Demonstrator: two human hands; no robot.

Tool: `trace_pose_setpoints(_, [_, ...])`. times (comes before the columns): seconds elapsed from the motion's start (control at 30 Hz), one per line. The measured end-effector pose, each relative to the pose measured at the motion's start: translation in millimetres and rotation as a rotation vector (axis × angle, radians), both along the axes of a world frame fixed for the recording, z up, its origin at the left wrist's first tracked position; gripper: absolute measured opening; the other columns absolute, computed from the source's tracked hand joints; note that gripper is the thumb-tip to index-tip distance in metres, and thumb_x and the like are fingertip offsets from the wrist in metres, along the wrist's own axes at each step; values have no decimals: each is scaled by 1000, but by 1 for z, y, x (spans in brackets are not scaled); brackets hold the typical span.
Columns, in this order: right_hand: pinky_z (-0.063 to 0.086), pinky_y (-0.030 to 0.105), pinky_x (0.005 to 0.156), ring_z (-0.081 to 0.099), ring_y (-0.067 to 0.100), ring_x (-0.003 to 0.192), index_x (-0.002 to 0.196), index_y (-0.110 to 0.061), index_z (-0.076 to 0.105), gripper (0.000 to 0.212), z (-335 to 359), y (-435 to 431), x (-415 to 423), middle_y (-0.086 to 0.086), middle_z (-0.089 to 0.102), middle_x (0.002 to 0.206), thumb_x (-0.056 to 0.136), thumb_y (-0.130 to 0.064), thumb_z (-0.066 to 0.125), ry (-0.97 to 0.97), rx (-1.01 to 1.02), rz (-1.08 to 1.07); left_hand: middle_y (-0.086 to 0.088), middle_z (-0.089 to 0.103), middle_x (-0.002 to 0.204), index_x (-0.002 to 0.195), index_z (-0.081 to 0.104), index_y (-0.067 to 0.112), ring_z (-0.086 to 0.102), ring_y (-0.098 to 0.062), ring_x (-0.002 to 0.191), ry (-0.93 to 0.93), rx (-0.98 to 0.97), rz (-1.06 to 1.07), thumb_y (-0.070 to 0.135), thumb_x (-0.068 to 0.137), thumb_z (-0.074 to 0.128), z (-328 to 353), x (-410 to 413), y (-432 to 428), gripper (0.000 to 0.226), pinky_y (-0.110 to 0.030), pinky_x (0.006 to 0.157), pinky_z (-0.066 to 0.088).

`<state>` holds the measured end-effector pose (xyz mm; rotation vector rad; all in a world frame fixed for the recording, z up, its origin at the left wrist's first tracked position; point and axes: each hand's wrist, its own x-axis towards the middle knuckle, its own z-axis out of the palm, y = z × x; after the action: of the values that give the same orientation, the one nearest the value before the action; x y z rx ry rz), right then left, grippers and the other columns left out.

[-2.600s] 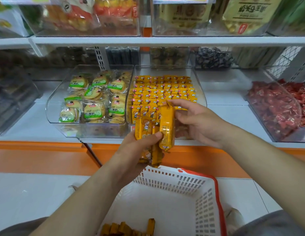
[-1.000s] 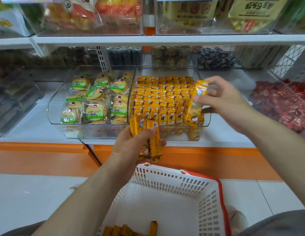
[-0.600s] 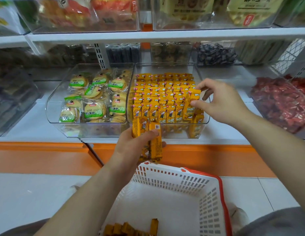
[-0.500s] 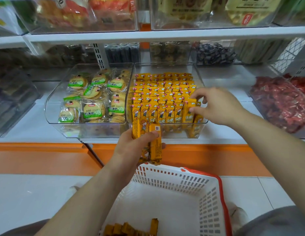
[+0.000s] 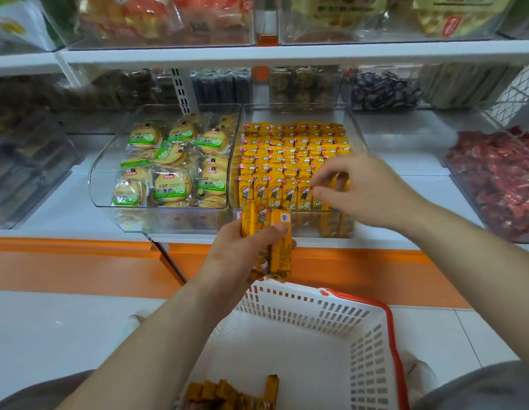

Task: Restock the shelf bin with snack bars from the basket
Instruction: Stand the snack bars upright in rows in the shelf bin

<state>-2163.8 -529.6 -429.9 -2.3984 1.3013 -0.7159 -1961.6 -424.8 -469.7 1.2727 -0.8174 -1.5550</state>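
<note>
The clear shelf bin (image 5: 358,134) holds tight rows of yellow snack bars (image 5: 286,155) standing upright. My right hand (image 5: 366,193) hovers over the bin's front right corner, fingers loosely curled and slightly apart, with nothing pinched between them. My left hand (image 5: 236,261) grips a small bundle of yellow snack bars (image 5: 275,232) just in front of the bin, above the basket. The white basket with a red rim (image 5: 390,321) sits below, and several more bars (image 5: 224,393) lie at its near edge.
Left of the snack bar bin stands a clear bin of green-labelled round biscuits (image 5: 168,167). A bin of red-wrapped sweets (image 5: 499,179) sits at the right. The upper shelf edge (image 5: 286,54) overhangs the bins. An orange panel (image 5: 80,267) runs below the shelf.
My right hand carried one bar from the left-hand bundle into the bin's front right, set it down and let go. The left hand stayed put with its bundle.
</note>
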Motion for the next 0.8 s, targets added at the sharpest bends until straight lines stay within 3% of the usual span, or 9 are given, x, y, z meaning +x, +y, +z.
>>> trace_pose_setpoints(0.07, [44, 9, 69, 61, -6, 86, 103, -36, 71, 12, -7, 16, 17, -22, 65, 96, 92, -37, 67, -111, 264, 104, -12, 79, 102, 120, 66, 12, 77, -26, 96, 31, -11, -24, 20, 94, 69, 1, -2, 0, 27, -35, 69, 63])
trace_pose_setpoints(0.17, [49, 22, 83, 61, 3, 101, 120, -37, 65, 29, -18, 26, 29, -15, 62, 119, 93, -48, 61, -69, 400, 168, -18, 77, 107, 120, 65, 8, 76, -31, 99, 99, -39, -51, 15, 91, 70, 2, -5, 2, 30, -36, 71, 63])
trace_pose_setpoints(0.3, [49, 13, 65, 64, -5, 84, 109, -30, 70, 18, -10, 19, 22, -11, 65, 102, 91, -35, 69, -243, 498, 160, -18, 76, 112, 126, 64, 11, 75, -32, 104, 128, -49, -95, 25, 85, 71, 2, -5, 2, 44, -38, 75, 63])
trace_pose_setpoints(0.4, [57, 28, 64, 68, 7, 74, 105, -23, 69, 15, -5, 16, 13, -3, 67, 93, 92, -17, 69, -501, 617, 138, -16, 76, 112, 128, 61, 12, 75, -34, 103, 135, -29, -80, 25, 85, 72, 1, -4, 2, 46, -41, 76, 63])
trace_pose_setpoints(0.47, [55, 28, 59, 68, 11, 75, 104, -23, 68, 16, -4, 14, 10, -3, 66, 88, 93, -12, 66, -617, 655, 121, -13, 77, 110, 127, 61, 13, 76, -34, 101, 146, -15, -69, 23, 87, 72, 1, -5, 3, 42, -40, 73, 63])
trace_pose_setpoints(0.63, [55, 31, 60, 70, 18, 78, 108, -23, 69, 18, -4, 12, 4, 2, 69, 90, 97, -11, 60, -706, 787, 94, -9, 79, 99, 118, 65, 14, 78, -25, 89, 79, -31, -14, 17, 90, 73, 2, -5, 2, 29, -28, 61, 59])
trace_pose_setpoints(0.73, [53, 30, 54, 69, 22, 74, 106, -22, 70, 15, -7, 11, 8, 4, 72, 95, 91, -25, 69, -685, 773, 23, -7, 80, 97, 114, 67, 20, 78, -22, 85, 35, -37, 6, 17, 88, 75, 2, -6, 1, 28, -27, 59, 58])
trace_pose_setpoints(0.8, [54, 29, 53, 70, 21, 75, 107, -19, 69, 22, -10, 10, 10, 5, 75, 94, 86, -25, 74, -652, 751, 19, -5, 80, 97, 112, 68, 24, 78, -22, 86, 7, -44, 2, 19, 87, 76, 1, -7, 1, 27, -27, 59, 58])
